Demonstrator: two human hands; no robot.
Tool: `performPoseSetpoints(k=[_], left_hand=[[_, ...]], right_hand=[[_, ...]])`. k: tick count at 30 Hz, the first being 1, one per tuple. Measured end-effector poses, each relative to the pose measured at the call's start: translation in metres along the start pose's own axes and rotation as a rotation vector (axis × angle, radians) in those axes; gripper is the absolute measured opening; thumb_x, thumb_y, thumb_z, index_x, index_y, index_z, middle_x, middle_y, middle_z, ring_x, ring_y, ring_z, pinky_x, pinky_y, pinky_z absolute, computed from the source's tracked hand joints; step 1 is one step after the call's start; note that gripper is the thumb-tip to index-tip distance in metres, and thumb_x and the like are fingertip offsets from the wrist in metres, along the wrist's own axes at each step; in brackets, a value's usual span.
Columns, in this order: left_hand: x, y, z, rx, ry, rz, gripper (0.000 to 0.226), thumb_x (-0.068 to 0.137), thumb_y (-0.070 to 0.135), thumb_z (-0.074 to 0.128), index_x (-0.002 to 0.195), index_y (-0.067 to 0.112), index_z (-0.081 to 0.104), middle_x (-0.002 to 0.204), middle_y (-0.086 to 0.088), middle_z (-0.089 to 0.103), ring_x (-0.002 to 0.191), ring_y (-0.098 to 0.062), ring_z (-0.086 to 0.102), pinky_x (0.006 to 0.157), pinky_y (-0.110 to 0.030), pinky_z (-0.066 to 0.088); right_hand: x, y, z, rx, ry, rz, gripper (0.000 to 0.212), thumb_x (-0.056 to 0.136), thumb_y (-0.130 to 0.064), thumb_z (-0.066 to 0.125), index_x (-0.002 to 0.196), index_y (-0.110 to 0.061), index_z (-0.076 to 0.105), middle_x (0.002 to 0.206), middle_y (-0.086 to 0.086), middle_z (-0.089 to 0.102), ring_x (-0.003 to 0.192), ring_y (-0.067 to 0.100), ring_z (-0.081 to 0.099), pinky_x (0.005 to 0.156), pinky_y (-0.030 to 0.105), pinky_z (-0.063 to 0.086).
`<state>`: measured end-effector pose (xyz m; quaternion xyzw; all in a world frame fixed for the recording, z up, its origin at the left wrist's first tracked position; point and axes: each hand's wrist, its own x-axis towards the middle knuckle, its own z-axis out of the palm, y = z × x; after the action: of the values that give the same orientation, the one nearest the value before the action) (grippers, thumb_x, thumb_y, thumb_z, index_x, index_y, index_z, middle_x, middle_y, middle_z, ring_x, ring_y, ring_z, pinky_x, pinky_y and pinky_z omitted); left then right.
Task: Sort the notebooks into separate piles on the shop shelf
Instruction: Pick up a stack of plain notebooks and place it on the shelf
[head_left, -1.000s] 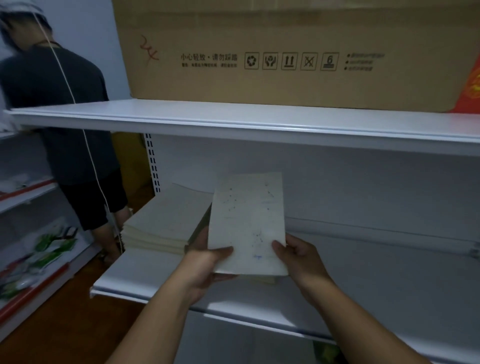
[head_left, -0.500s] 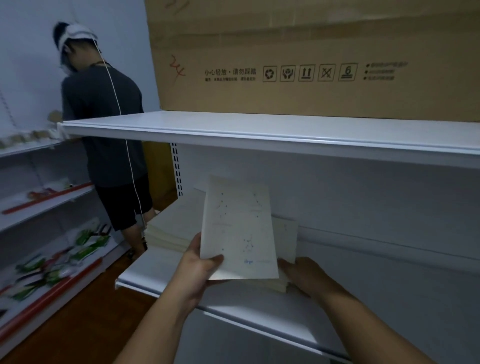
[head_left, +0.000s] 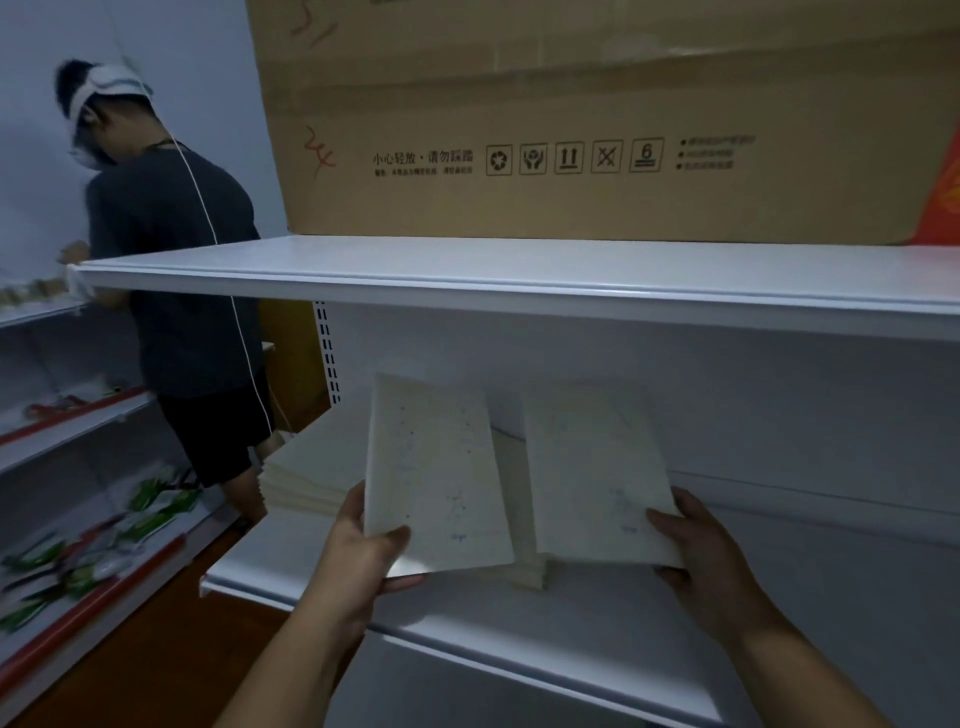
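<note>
Nearest the camera, over the front edge of the white lower shelf, two bare hands each hold up a pale notebook. The left hand grips the left notebook at its lower left corner, thumb curled over the cover and fingers underneath. The right hand holds the right notebook at its lower right corner in the same way, thumb on top. Both notebooks tilt up toward the camera, side by side, their inner edges close together; faint blue marks dot their covers.

Beneath and between them, a low stack of notebooks lies on the shelf. Further back on the left end sits a larger pile of cream notebooks, flat and squared.

Above, the upper shelf carries a big cardboard box printed with handling symbols; what it holds cannot be seen.

Beyond the shelf end, at left, another person in a dark shirt stands facing side shelves stocked with green packets.
</note>
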<state>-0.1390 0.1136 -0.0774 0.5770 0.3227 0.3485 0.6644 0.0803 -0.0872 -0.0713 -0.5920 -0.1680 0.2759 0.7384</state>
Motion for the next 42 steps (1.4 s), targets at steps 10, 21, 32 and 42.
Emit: performPoseSetpoints(k=[10,21,32,42], left_hand=[[-0.015,0.003,0.027,-0.119,-0.097,-0.055,0.037,0.096,0.023,0.053,0.129,0.038,0.044,0.123,0.004,0.057,0.106,-0.017,0.056,0.067,-0.046,0.059],[-0.025,0.005,-0.001,-0.078,-0.037,-0.065,0.039,0.093,0.007,0.056,0.116,0.037,0.048,0.112,0.003,0.062,0.102,-0.022,0.059,0.066,-0.043,0.059],[-0.016,0.002,-0.013,-0.040,0.042,-0.012,0.037,0.096,0.008,0.051,0.124,0.032,0.047,0.114,0.000,0.062,0.098,-0.022,0.060,0.057,-0.038,0.057],[-0.004,-0.001,0.002,-0.085,0.027,0.043,0.037,0.095,0.005,0.049,0.123,0.030,0.046,0.111,0.000,0.060,0.100,-0.025,0.058,0.058,-0.040,0.058]], right_hand=[[-0.004,0.019,0.066,-0.438,0.000,-0.194,0.019,0.082,-0.010,0.067,0.081,-0.026,0.057,0.085,-0.001,0.066,0.073,0.011,0.063,0.053,0.020,0.046],[0.017,0.030,0.079,-0.572,0.151,-0.166,0.017,0.088,-0.027,0.060,0.093,-0.012,0.067,0.088,0.006,0.065,0.092,0.026,0.062,0.072,0.027,0.040],[0.039,0.034,0.059,-0.790,-0.028,0.107,0.031,0.086,-0.022,0.062,0.107,0.001,0.067,0.108,0.018,0.067,0.098,0.031,0.064,0.085,0.035,0.051],[-0.004,-0.027,-0.008,-0.056,0.090,0.003,0.016,0.088,-0.008,0.053,0.094,-0.015,0.067,0.072,-0.003,0.071,0.074,0.020,0.057,0.060,0.027,0.031]])
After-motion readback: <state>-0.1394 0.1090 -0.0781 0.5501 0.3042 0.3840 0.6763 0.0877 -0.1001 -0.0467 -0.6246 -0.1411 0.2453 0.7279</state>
